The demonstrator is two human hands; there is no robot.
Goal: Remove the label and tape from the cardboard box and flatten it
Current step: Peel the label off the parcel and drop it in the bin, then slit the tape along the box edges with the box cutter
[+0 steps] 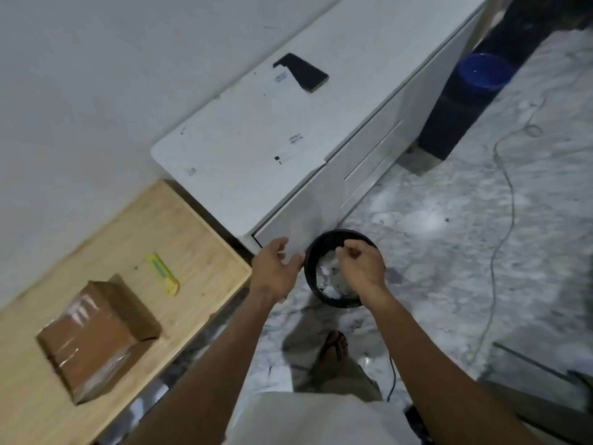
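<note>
The cardboard box (96, 335) sits on the counter (199, 252), tape still on. Both hands are over the black bin (309, 277): left hand (276, 271) open and empty, right hand (361, 263) curled; I cannot tell what it holds. Drop scraps right inside.

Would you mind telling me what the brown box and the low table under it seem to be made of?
The brown box looks like matte cardboard, with glossy clear tape showing as shiny wrinkled streaks. The low table looks like pale wood or wood-effect laminate, given its faint grain; which one is unclear.
</note>
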